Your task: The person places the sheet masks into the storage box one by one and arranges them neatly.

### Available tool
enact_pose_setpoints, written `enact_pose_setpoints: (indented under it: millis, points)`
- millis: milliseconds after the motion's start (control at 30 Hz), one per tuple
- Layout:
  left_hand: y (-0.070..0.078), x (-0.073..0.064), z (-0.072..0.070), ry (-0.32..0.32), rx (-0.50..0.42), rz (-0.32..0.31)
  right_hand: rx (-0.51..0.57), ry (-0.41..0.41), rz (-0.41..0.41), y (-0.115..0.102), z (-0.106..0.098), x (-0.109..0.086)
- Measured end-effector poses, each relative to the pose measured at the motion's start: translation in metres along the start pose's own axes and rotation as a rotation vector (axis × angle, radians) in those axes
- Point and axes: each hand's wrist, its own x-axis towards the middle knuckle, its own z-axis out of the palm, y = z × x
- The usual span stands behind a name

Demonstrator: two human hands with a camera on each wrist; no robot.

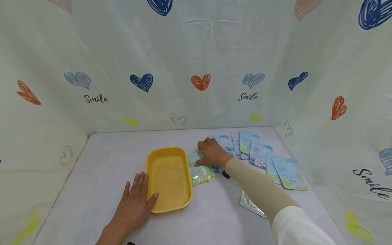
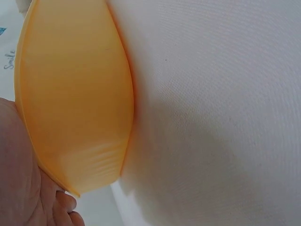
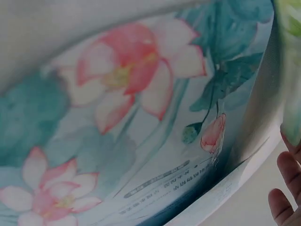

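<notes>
Resting the left hand [image 1: 131, 206] against the left rim of a yellow tray [image 1: 169, 180], with straight fingers and with the thumb over the rim toward the near left corner: contact without any clench. In the left wrist view, palm against the upper edge, beside the sloping outer wall. Reaching across with the right hand [image 1: 213, 152] over a green packet [image 1: 202, 174], laid just beside the tray's right rim, around the middle of the white table [image 1: 101, 177]; thumb over the packet, fingers bent near its far end, but impossible to tell whether pinching or merely touching. Spread from beside that hand toward the table's far right corner and along its right edge, several pale-blue packets [image 1: 290, 173], some overlapping. Close up in the right wrist view, pink flowers printed on blue. Partly hidden under the beige sleeve [image 1: 260, 187], a silver packet [image 1: 248, 202], well apart from the far edge. Beyond that edge, a pale backdrop [image 1: 171, 51] with printed hearts.
</notes>
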Motion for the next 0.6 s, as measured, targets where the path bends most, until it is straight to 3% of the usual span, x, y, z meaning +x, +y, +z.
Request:
enact_pose_setpoints:
  millis: [333, 600]
  points:
    - [0.001, 0.001, -0.002, 0.011, -0.015, 0.009, 0.168, -0.012, 0.028, -0.002, -0.006, -0.014]
    - [0.002, 0.0, 0.0, -0.002, -0.024, -0.007, -0.027, -0.05, -0.001, -0.005, -0.002, -0.02]
